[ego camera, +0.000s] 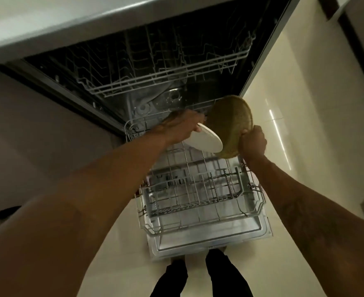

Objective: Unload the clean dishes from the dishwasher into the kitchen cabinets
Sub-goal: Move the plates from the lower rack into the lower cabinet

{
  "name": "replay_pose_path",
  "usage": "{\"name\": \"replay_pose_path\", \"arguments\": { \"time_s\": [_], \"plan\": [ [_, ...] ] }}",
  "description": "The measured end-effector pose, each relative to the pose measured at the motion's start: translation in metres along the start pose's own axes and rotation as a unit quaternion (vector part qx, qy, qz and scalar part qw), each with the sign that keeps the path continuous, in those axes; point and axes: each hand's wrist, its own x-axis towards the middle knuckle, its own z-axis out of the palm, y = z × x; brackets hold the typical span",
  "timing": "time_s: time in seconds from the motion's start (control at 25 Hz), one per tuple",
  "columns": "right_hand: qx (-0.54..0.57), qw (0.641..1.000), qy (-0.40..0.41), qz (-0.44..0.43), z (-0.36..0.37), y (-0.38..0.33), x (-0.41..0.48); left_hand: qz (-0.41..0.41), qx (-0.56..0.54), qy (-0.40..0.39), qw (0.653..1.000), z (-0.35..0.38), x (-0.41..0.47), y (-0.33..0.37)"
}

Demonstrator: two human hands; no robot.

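Dishwasher (pixel 176 67) gapes under the pale desk (pixel 48 22), its lower rack (pixel 198 200) below my hands over cream floor (pixel 305 125), left hand (pixel 181 127) gripping a white plate (pixel 206 140), right hand (pixel 252 142) clutching a woven basket (pixel 230 123).

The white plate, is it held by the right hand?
No, the left hand holds the white plate; the right hand grips the woven basket.

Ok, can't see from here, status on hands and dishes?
Left hand gripping white plate. Right hand gripping woven basket. Both above lower rack. Nothing blocking.
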Motion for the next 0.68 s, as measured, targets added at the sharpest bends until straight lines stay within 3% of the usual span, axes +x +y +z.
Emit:
{"name": "replay_pose_path", "arguments": {
  "time_s": [0.2,0.36,0.56,0.68],
  "plan": [
    [0.188,0.980,-0.033,0.064,-0.013,0.008,-0.035,-0.138,-0.130,0.149,0.971,-0.023,-0.051,-0.028],
    [0.226,0.967,-0.072,0.088,-0.010,0.015,-0.081,-0.255,-0.347,0.164,0.887,0.002,-0.093,-0.049],
    [0.379,0.906,-0.154,0.113,0.008,0.019,-0.144,-0.294,-0.451,0.209,0.816,0.043,-0.125,-0.039],
    [0.404,0.892,-0.167,0.112,0.012,0.034,-0.167,-0.296,-0.492,0.235,0.784,0.066,-0.146,-0.030]
  ]
}}
